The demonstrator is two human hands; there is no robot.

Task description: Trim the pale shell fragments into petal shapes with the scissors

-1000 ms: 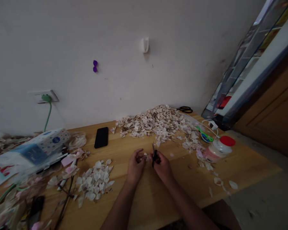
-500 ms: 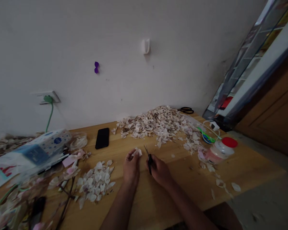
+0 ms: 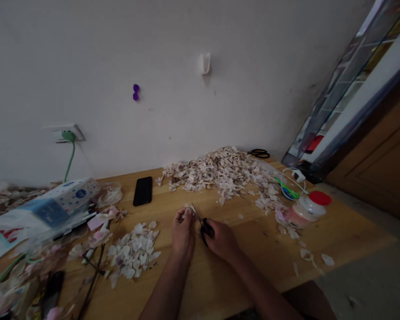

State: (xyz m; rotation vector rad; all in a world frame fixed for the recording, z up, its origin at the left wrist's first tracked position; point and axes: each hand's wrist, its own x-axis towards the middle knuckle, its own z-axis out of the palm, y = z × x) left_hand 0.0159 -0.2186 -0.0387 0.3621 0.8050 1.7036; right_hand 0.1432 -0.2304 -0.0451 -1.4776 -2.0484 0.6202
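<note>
Over the middle of the wooden table (image 3: 253, 271), my left hand (image 3: 182, 229) pinches a small pale petal-like piece (image 3: 187, 208), mostly hidden by the fingers. My right hand (image 3: 222, 240) grips black-handled scissors (image 3: 206, 230), and their blades reach up-left to the piece at my left fingertips. Left of my left hand lies a small pile of pale petal-like pieces (image 3: 135, 252). Beyond both hands, a large heap of dry, whitish-brown pieces (image 3: 213, 171) rests against the wall.
A black phone (image 3: 142, 191) lies at the back left. Artificial-looking pink flowers on a branch (image 3: 94, 266) and a tissue pack (image 3: 63, 200) crowd the left. On the right stand a red-lidded jar (image 3: 308, 209) and a white cable (image 3: 286, 171). More scissors (image 3: 260, 153) lie behind the heap.
The scissors have swung left, bringing their blades to the piece in my left fingers; before, they pointed upward, apart from it. My left hand has barely moved.
</note>
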